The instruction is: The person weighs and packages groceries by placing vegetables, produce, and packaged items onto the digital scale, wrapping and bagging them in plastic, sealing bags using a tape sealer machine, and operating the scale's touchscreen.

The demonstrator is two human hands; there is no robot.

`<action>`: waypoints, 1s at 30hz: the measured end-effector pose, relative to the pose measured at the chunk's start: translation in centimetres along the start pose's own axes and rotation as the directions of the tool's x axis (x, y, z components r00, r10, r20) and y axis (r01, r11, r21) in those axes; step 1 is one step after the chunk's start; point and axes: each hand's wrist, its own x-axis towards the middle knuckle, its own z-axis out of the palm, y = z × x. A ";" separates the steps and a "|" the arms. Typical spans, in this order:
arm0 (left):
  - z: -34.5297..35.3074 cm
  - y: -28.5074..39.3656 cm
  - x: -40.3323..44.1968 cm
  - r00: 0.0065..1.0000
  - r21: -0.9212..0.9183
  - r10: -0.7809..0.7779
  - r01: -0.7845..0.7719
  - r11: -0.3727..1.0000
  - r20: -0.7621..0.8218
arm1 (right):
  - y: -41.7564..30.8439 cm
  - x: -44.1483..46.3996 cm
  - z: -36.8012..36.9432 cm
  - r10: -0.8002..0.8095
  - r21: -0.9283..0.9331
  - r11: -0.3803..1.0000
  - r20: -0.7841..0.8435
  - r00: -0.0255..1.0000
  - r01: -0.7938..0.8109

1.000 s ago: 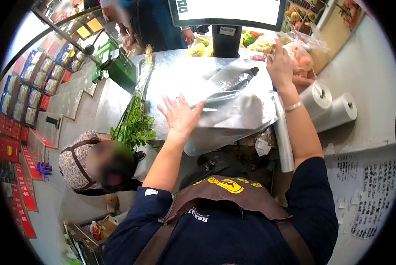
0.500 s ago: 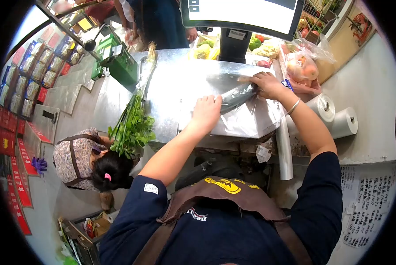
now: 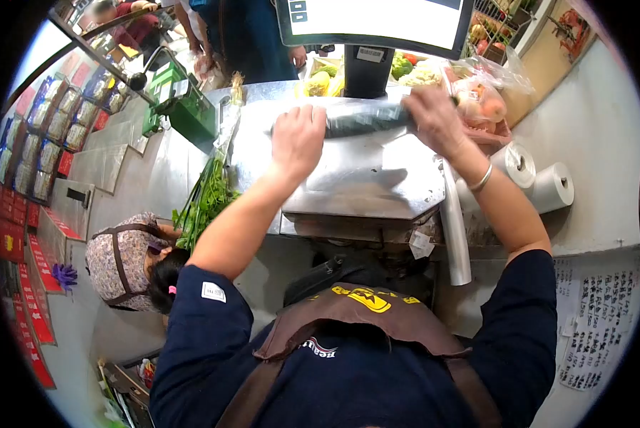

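Observation:
A long dark green vegetable (image 3: 362, 123) in clear plastic is stretched between my hands, above the metal weighing plate (image 3: 362, 196). My left hand (image 3: 298, 139) has its fingers curled over the left end of the bundle. At the other end, my right hand (image 3: 434, 121) grips the plastic; it is slightly blurred. Which kind of vegetable is inside, I cannot tell. To the left, a bunch of leafy greens (image 3: 209, 189) lies on the metal counter, roots pointing away from me.
A monitor (image 3: 377, 25) stands behind the plate. A green tape dispenser-like device (image 3: 181, 103) is at left. Plastic bag rolls (image 3: 551, 187), a loose roll (image 3: 455, 235) and bagged round fruit (image 3: 480, 100) are at right. A person (image 3: 131, 257) bends low at left; another (image 3: 245, 43) stands across the counter.
Both hands have lifted the wrapped vegetable up and away from me, and my left hand has shifted left. White plastic that covered the plate's front is gone from there. The crouching person's head moved left.

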 end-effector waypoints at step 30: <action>4.5 5.6 -5.8 0.998 -0.438 -0.059 0.049 0.897 -0.009 | -1.8 -6.7 4.6 0.203 0.408 0.666 0.707 0.678 -0.625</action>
